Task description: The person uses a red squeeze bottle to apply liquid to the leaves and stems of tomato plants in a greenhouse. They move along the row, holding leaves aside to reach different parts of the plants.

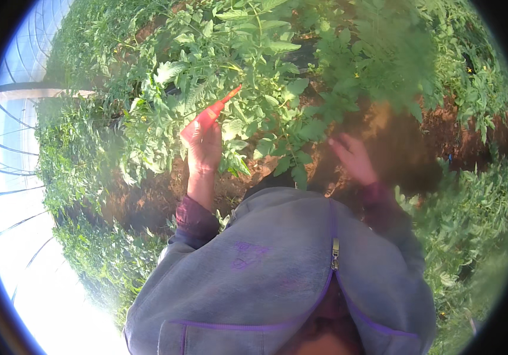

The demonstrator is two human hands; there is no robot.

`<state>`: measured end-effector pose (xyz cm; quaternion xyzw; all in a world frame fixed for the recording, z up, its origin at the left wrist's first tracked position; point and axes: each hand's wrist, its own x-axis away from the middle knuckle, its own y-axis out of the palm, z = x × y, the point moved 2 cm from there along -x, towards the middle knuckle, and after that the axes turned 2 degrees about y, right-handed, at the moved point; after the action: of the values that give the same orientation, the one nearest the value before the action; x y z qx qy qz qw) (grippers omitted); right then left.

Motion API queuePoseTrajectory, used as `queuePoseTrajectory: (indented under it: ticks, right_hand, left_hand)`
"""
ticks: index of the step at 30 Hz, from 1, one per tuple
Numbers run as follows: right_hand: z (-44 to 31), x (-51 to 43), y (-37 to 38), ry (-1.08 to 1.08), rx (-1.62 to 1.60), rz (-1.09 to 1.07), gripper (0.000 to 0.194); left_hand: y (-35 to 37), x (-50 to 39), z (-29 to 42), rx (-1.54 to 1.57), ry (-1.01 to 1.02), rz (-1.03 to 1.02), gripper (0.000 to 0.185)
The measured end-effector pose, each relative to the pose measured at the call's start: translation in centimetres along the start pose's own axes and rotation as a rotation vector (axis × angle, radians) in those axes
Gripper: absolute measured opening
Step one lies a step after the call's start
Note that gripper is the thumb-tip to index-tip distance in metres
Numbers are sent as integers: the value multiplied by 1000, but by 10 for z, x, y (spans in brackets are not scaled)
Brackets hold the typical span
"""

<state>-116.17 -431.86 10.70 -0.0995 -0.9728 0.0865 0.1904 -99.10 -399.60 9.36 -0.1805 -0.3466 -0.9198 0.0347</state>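
Note:
A red squeeze bottle [203, 120] with a long tapered nozzle sits in my left hand [205, 148], my thumb pressed along its side. Its tip points up and to the right among the leaves of a tomato plant [258, 93]. To the right of that plant's lower leaves, my right hand [355, 159] is held low with its fingers extended. It looks blurred, and I see nothing in it. Brown soil [147, 191] shows below the foliage.
More leafy plant rows [80, 146] run along the left, and others [471, 226] stand on the right, some with small yellow flowers. Greenhouse ribs [9, 151] curve at the far left. My grey jacket [276, 266] with a purple-edged zip fills the lower middle.

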Motion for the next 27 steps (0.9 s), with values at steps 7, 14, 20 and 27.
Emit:
queuePoseTrajectory:
  ticks: [7, 14, 20, 27]
  right_hand:
    - [-108, -105, 73, -527, 187, -115, 28]
    - [-132, -225, 116, -301, 686, -43, 32]
    - [-137, -274, 119, -154, 864, -320, 50]
    - [-123, -307, 144, -67, 724, -428, 60]
  left_hand:
    - [3, -47, -27, 32, 70, -159, 33]
    - [-14, -67, -22, -538, 350, -80, 32]
    - [-21, -64, -25, -116, 29, 95, 34]
    - [-7, -62, -22, -154, 232, 17, 6]
